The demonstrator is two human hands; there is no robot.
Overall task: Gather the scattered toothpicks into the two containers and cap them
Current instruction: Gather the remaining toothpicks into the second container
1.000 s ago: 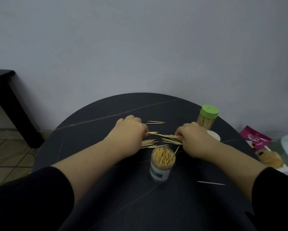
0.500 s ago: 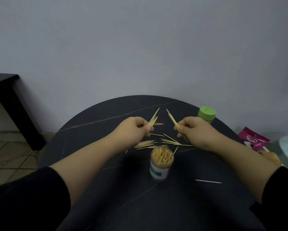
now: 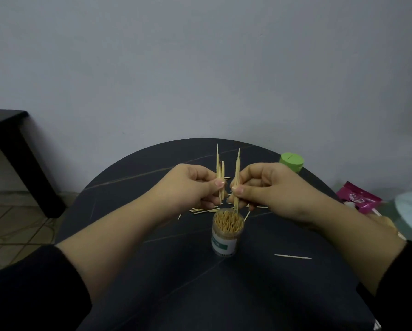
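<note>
Toothpicks (image 3: pixel 220 174) pinched upright: left hand (image 3: pixel 190 188), right hand (image 3: pixel 271 187), over container (image 3: pixel 226 237).

Nothing here can be read with certainty. The open toothpick container (image 3: pixel 226 237) standing on the bench (image 3: pixel 176 283) bears a white label (image 3: pixel 223 244) crossed by a green band. The band carries small pale lettering, too blurred and too small to make out. The pink packet (image 3: pixel 359 196) to the right of the bench shows white markings, which are equally illegible.
</note>
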